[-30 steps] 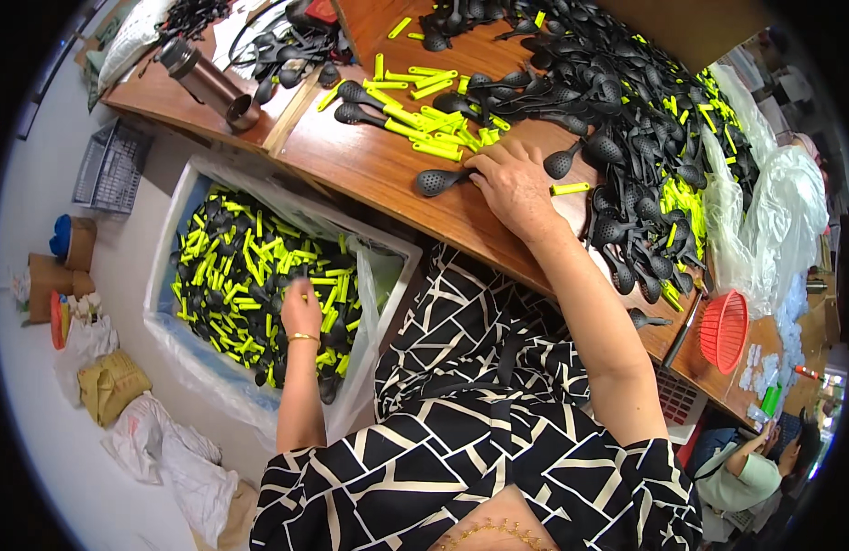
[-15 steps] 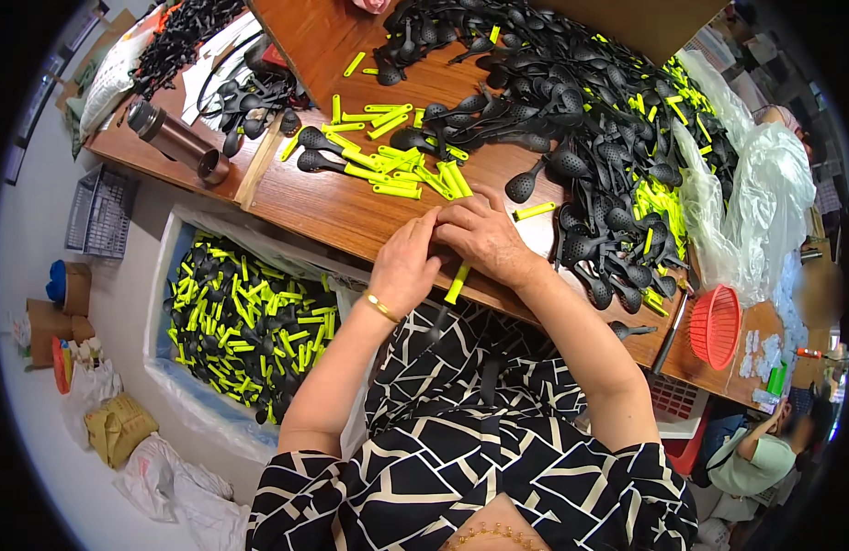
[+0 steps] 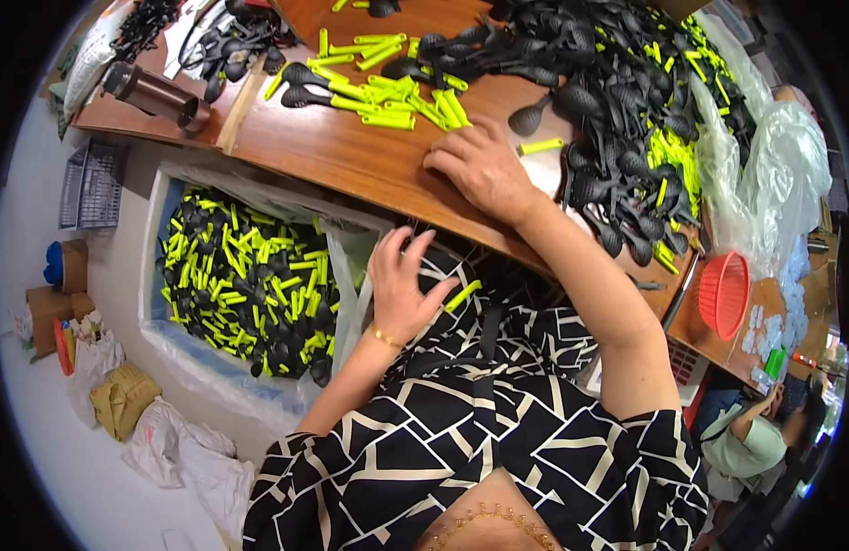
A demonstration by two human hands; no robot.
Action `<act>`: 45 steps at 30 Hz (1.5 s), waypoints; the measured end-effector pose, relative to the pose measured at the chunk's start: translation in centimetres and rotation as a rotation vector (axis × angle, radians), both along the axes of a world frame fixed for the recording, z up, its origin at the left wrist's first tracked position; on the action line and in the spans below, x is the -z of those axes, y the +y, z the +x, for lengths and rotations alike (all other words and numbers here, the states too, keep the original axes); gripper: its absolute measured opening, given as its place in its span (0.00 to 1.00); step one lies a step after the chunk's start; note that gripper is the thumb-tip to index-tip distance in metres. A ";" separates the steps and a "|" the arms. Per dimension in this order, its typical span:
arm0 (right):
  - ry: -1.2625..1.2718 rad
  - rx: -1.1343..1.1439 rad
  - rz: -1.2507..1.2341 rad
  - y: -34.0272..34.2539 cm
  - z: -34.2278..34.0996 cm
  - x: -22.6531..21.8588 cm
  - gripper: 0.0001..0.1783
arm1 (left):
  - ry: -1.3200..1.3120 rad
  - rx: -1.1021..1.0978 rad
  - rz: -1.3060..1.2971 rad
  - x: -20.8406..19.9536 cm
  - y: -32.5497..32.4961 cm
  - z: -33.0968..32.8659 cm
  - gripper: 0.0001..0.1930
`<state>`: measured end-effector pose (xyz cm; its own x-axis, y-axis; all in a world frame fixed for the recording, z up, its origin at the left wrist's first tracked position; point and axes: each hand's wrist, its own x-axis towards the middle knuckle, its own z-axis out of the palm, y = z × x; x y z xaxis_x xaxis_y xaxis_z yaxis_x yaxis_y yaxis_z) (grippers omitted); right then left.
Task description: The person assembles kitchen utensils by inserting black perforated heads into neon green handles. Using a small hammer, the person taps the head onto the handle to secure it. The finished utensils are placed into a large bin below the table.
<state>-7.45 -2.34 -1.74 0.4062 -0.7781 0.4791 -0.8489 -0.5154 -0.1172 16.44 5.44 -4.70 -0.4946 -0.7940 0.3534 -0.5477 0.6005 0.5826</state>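
- Resting on the brown wood-grain counter [image 3: 323, 154], the right hand [image 3: 484, 173] has its fingers bent and palm down; whether anything is under them cannot be told.
- The left hand [image 3: 401, 286] is over the lap, fingers spread wide apart, with nothing seen in its grasp.
- Near its thumb, over the patterned lap, is a flat yellow-green plastic handle [image 3: 463, 296]; whether they touch is unclear.
- Just beyond the right hand's fingers, a black perforated plastic spoon head [image 3: 530, 118] lies near a loose yellow-green strip-shaped handle [image 3: 540, 146].
- To the left of these is a small pile of yellow-green handles [image 3: 386, 101]; to the right spreads a large heap of black plastic spoon heads [image 3: 617, 165].
- Below the counter, at the left, a white plastic-lined crate [image 3: 151, 275] holds many black-and-yellow-green utensils [image 3: 245, 285].
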 end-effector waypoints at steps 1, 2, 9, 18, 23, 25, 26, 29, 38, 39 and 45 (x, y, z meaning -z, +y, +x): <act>-0.003 -0.008 0.006 -0.1 0.2 0.0 0.11 | -0.082 0.043 -0.051 1.6 -0.2 -0.5 0.22; -0.006 -0.014 0.013 -0.2 0.4 0.2 0.11 | -0.164 0.100 -0.007 3.5 -0.4 -1.0 0.16; -0.002 0.037 -0.078 0.1 0.6 1.1 0.11 | -0.110 0.170 0.009 4.6 2.0 -3.7 0.11; 0.015 0.073 -0.071 0.1 1.1 0.9 0.07 | -1.047 0.881 -0.200 2.5 4.7 -6.4 0.17; -0.048 0.055 -0.089 0.3 0.0 0.0 0.08 | -1.303 1.001 -0.174 1.9 5.2 -10.2 0.20; -0.085 0.092 -0.076 0.0 -0.7 -0.9 0.10 | -1.345 0.973 -0.181 1.9 5.6 -10.3 0.20; -0.095 0.123 -0.102 -1.0 -1.2 -1.6 0.11 | -1.300 0.929 -0.208 3.0 5.7 -9.9 0.20; -0.164 0.224 -0.117 -4.5 -2.9 -3.3 0.12 | -1.189 0.887 -0.126 4.8 5.0 -9.5 0.17; -0.219 0.185 0.205 -22.0 -0.6 -3.1 0.15 | -0.596 0.648 0.344 2.7 -0.1 -5.4 0.05; -0.214 0.189 0.244 -24.6 -0.6 -2.2 0.17 | -0.393 0.660 0.364 3.4 -0.5 -4.2 0.03; 0.053 0.272 0.184 -33.6 2.6 0.8 0.25 | -0.132 0.599 0.819 -1.2 -3.8 4.0 0.09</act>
<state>-4.89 -35.97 -2.54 0.1925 -0.9330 0.3041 -0.9598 -0.2435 -0.1397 20.42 1.62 -3.47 -0.8853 -0.3768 -0.2726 -0.3780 0.2415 0.8937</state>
